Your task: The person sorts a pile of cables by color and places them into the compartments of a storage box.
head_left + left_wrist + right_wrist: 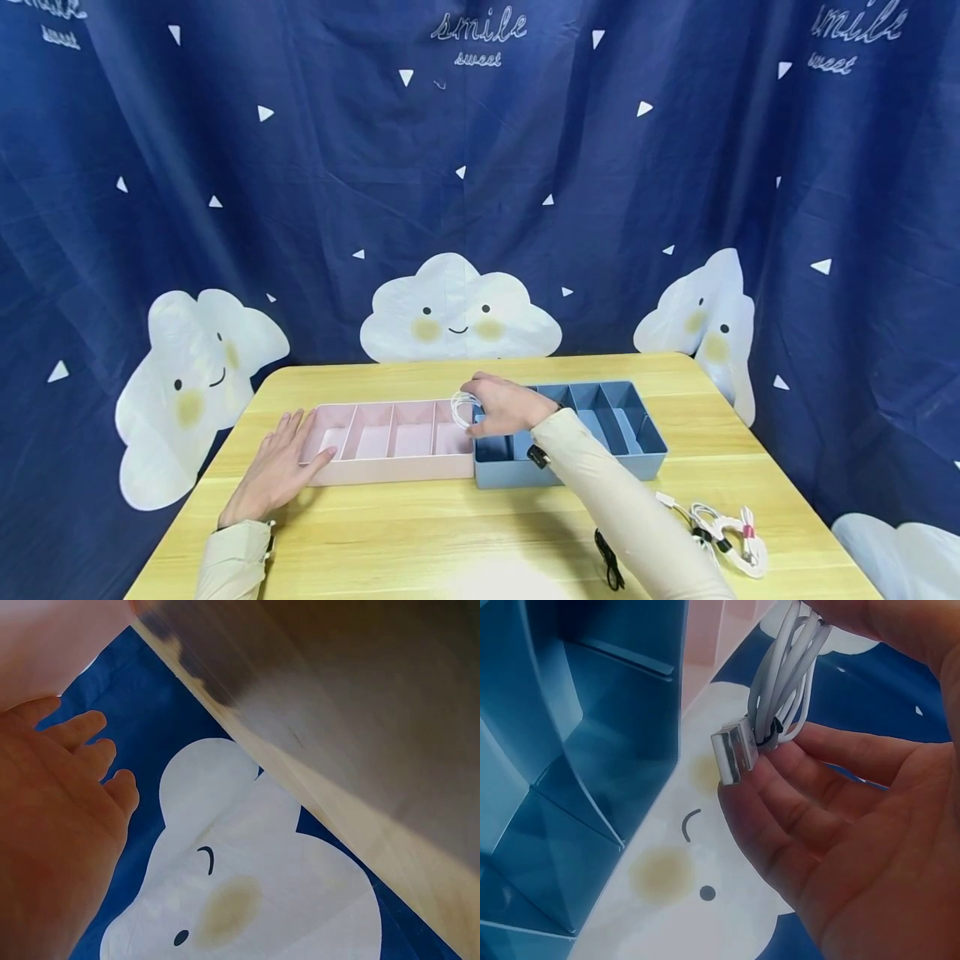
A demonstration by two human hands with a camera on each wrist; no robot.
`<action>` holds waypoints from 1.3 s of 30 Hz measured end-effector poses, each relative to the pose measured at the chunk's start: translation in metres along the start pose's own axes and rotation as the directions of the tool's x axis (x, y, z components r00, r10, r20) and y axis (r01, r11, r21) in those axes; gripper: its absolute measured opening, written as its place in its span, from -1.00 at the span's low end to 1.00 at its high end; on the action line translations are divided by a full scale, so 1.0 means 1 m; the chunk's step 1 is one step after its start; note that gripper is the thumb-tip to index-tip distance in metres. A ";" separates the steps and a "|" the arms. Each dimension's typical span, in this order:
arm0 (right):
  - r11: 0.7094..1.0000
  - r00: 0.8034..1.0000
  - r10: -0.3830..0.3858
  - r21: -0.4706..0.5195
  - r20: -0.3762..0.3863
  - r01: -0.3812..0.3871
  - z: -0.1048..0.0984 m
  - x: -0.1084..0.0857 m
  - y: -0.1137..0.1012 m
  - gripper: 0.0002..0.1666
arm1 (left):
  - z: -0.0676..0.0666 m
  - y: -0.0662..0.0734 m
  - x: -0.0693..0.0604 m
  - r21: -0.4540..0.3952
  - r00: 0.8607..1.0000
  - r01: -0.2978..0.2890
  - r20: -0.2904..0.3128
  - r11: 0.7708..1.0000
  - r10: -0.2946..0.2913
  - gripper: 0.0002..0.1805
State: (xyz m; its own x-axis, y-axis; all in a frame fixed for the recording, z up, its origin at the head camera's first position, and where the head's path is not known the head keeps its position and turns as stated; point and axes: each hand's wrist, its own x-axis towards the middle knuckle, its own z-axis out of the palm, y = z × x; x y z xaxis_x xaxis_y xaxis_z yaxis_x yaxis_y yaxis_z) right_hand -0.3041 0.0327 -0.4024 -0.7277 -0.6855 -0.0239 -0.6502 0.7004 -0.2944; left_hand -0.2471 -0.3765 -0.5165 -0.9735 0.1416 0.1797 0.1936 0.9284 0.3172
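Note:
In the head view my right hand [510, 404] holds a coiled white USB cable [459, 410] above the seam between a pink divided box [390, 471] and a blue divided box [513, 477]. The right wrist view has the cable's loops [786, 679] between thumb and fingers, its metal USB plug [726, 759] by the fingertips and a dark tie around the bundle. My left hand [273, 467] rests at the pink box's left end, fingers straight and spread. The left wrist view catches part of that hand [64, 802] beside a blurred pink surface.
On the wooden table [405, 542], several bundled white cables [756, 560] lie at the right, near my right sleeve. A tied black cable [609, 560] lies at the front, left of that sleeve. A blue curtain [510, 225] with clouds hangs behind the table.

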 end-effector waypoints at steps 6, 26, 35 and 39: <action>1.000 1.000 -0.001 -0.006 0.011 0.001 0.002 0.004 -0.006 -0.19 | 0.001 -0.001 0.001 0.003 1.000 -0.003 -0.002 1.000 0.003 0.00; 1.000 0.999 -0.002 -0.009 0.032 0.002 0.011 0.017 -0.011 -0.19 | 0.001 -0.002 0.000 0.010 1.000 -0.001 -0.003 1.000 0.001 0.00; 1.000 0.999 0.001 0.010 0.046 -0.001 0.013 0.021 -0.016 -0.19 | 0.000 -0.001 0.000 0.008 1.000 -0.005 -0.008 1.000 0.005 -0.01; 1.000 0.999 0.007 0.000 0.046 -0.007 0.016 0.023 -0.017 -0.19 | 0.001 -0.001 0.000 0.007 1.000 -0.003 -0.006 1.000 0.003 0.00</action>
State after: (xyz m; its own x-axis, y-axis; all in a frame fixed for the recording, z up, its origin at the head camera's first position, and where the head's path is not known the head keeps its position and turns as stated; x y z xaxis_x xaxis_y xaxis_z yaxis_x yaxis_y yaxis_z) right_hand -0.3061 0.0018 -0.4134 -0.7216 -0.6888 -0.0698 -0.6449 0.7054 -0.2941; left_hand -0.2476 -0.3768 -0.5172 -0.9722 0.1424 0.1860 0.1957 0.9302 0.3105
